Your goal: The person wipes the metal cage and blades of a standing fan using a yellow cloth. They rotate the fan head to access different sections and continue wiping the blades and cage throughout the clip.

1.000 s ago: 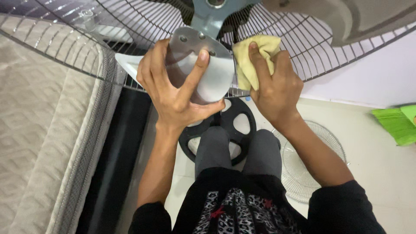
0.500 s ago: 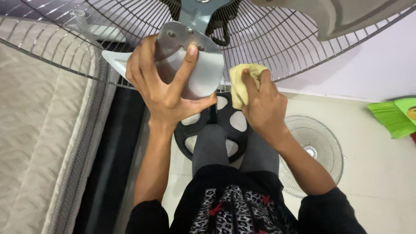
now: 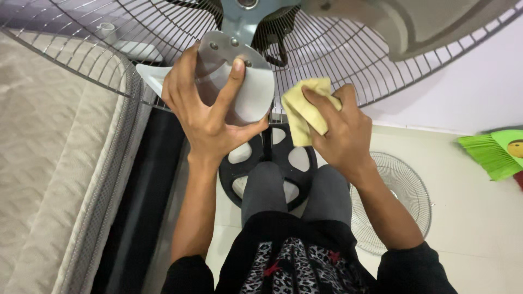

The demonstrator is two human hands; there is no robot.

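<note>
My left hand (image 3: 204,111) grips the grey metal fan blade (image 3: 245,90): the fingers are clamped on it, spread over its face, with the thumb hooked under its lower edge. The blade is fastened by three rivets to the hub arm at the top centre and hangs in front of the rear wire guard (image 3: 348,60). My right hand (image 3: 340,130) holds a folded yellow cloth (image 3: 302,109); its fingers are closed on the cloth, index finger laid across the top. The cloth sits just beside the blade's right edge; I cannot tell whether it touches. A second, pale blade (image 3: 430,22) reaches toward the upper right. Below my hands stands the round black fan base (image 3: 283,158), with my knees over it. The detached front guard (image 3: 400,190) lies on the tiled floor at right. A mattress (image 3: 49,163) runs along the left; a green broom (image 3: 490,155) lies at far right.
</note>
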